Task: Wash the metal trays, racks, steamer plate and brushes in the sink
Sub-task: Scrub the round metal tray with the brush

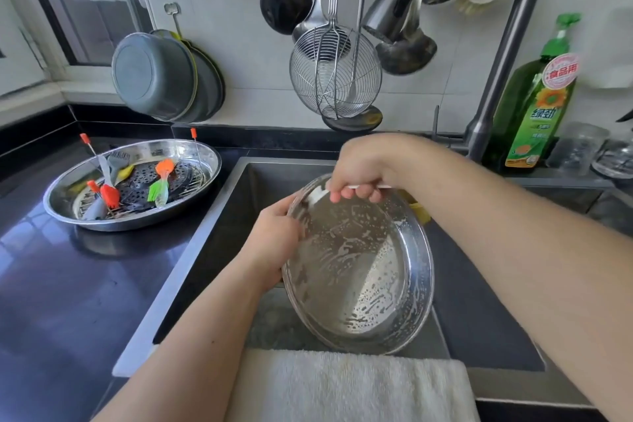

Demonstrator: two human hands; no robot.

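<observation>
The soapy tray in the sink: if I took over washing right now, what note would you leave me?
Left hand: grips the left rim of the soapy tray.
Right hand: curled over the tray's top rim.
The tray is held tilted over the sink, its inside streaked with suds. The faucet hangs above; no water visible.
Done: this tray looks soaped, not rinsed.
Left: rinse it. Then wash the second tray on the counter to the left, which holds the dark steamer plate, a wire rack under it, and the brushes.
Dish soap stands on the right.
</observation>
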